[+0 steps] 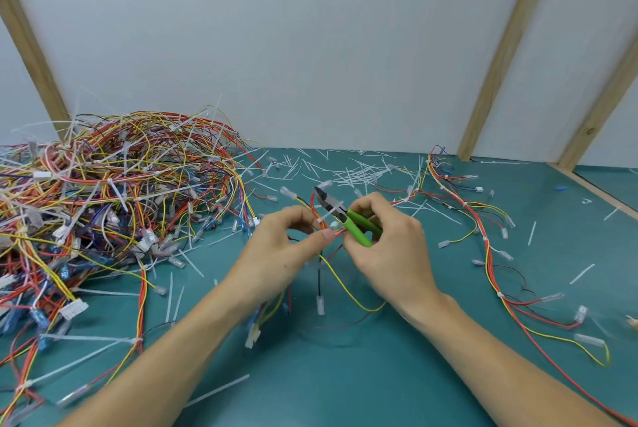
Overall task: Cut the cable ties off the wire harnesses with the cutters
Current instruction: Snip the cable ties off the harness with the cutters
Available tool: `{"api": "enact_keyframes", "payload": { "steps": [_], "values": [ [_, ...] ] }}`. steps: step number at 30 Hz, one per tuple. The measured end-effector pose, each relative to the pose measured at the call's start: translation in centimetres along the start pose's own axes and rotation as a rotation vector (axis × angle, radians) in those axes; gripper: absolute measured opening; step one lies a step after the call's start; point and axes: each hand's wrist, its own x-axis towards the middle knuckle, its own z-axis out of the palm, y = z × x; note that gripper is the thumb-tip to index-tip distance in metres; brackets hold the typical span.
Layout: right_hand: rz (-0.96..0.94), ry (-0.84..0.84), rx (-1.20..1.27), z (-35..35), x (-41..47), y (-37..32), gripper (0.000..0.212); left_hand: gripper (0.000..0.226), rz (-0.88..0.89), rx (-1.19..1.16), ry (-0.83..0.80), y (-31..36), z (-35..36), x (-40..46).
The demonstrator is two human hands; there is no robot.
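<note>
My left hand [286, 243] pinches a wire harness [340, 283] of red, yellow and black wires above the green table [345, 375]. My right hand [390, 240] grips the green-handled cutters [340, 214], whose dark jaws point up and to the left. A white cable tie [329, 212] on the harness lies across the jaws. Loose harness ends with white connectors hang down between my hands.
A big tangled pile of harnesses [114, 192] with white ties fills the left of the table. Several cut tie pieces [348, 171] lie scattered at the back. A spread-out harness [490, 254] lies at the right. Wooden posts [497, 57] stand against the white wall.
</note>
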Motion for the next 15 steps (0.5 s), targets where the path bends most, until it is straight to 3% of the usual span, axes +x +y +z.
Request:
{"api": "enact_keyframes", "payload": {
  "steps": [5,10,12,15],
  "values": [
    [0.093,-0.149,0.171,0.3,-0.2,-0.4,0.016,0.005,0.215,0.358,0.304,-0.3,-0.3,-0.1],
    [0.254,-0.380,0.622,0.4,-0.4,-1.6,0.011,0.016,0.321,0.573,0.458,-0.2,-0.9,-0.1],
    [0.255,-0.378,0.719,0.5,-0.4,-1.8,0.005,0.011,0.358,0.580,0.479,-0.3,-1.0,0.0],
    [0.240,-0.219,0.720,0.5,-0.3,-2.0,0.011,0.018,0.363,0.541,0.457,-0.6,-0.9,0.2]
  ]
}}
